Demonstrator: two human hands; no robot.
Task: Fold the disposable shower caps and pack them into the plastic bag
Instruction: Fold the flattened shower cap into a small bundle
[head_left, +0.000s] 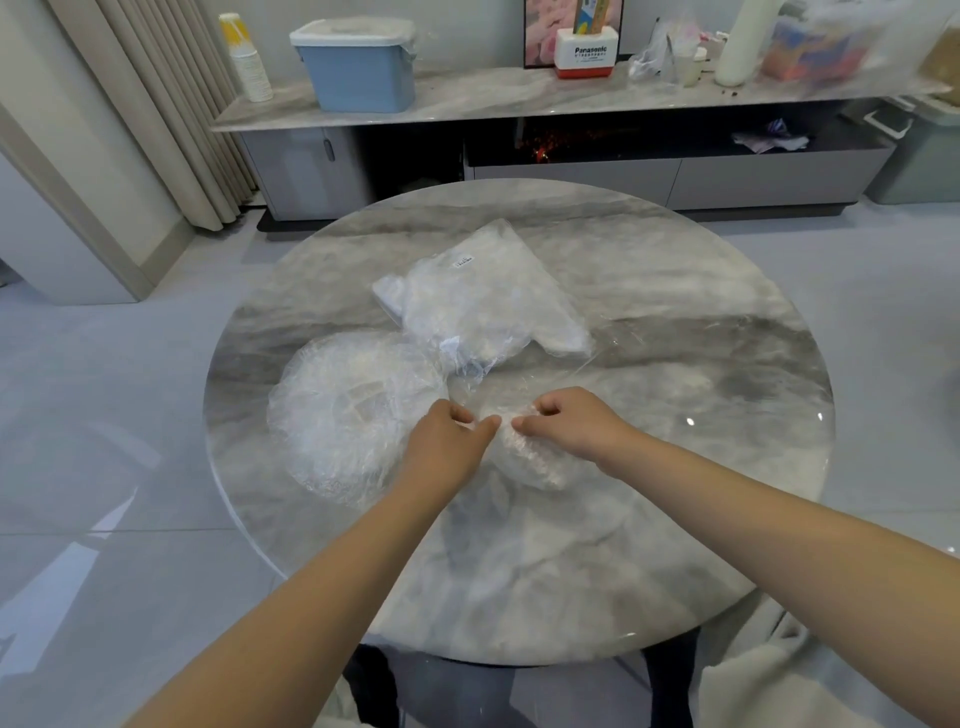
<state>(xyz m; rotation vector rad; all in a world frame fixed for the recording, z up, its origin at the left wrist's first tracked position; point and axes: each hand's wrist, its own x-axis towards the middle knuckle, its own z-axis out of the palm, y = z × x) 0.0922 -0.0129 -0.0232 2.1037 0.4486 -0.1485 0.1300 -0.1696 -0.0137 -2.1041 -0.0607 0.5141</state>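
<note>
**A:** What is lying in the room behind the work surface?

**B:** A long grey marble-patterned sideboard (519, 96) is running along the back wall, carrying a pale blue lidded plastic storage box (358, 65), a stack of white paper cups (249, 60) and a red-and-white Panasonic-branded box (589, 52). Beige pleated curtains (156, 104) are hanging at the left.

**A:** And nearer the camera?

**B:** A round grey-and-white marble table (675, 364) is filling the middle of the head view. A clear plastic bag with a small white label (483, 301) is lying flat near the table's centre, white packed contents showing through it. Just beside it, to the left, a loose heap of crinkled transparent shower caps (353, 410) is resting on the tabletop.

**A:** What are the hands doing?

**B:** They are sitting close together, thumbs nearly touching. The left hand (449, 434) is pinching the gathered edge of a single clear elasticated shower cap (530, 457), fingers curled. The right hand (566, 421) is gripping the same cap from the other side, bunching its ruffled rim against the table.
</note>
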